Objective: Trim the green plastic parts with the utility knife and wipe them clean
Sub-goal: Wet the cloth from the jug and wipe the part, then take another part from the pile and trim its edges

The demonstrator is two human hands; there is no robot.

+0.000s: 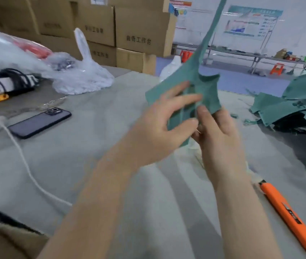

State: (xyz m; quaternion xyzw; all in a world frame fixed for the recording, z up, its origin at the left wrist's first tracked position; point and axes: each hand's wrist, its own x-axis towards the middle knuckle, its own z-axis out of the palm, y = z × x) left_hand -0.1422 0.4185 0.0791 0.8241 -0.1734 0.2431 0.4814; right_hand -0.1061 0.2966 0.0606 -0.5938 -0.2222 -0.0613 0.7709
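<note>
A green plastic part (pixel 193 79) is held up above the table, its long thin stem rising past the top edge. My left hand (pixel 159 128) grips its lower left side, fingers across the front and thumb underneath. My right hand (pixel 217 131) pinches its lower right edge with the thumb on the front. A pale cloth (pixel 195 146) shows just below and between the hands. The orange utility knife (pixel 288 215) lies on the table at the lower right, apart from both hands. A pile of more green parts (pixel 290 103) sits at the right.
The grey table (pixel 96 165) carries a dark phone (pixel 40 122) at the left, a white cable (pixel 25 163), clear plastic bags (pixel 81 79) and a black-and-white strap bundle (pixel 12 81). Stacked cardboard boxes (pixel 129 32) stand behind. A box edge (pixel 8 240) is at the lower left.
</note>
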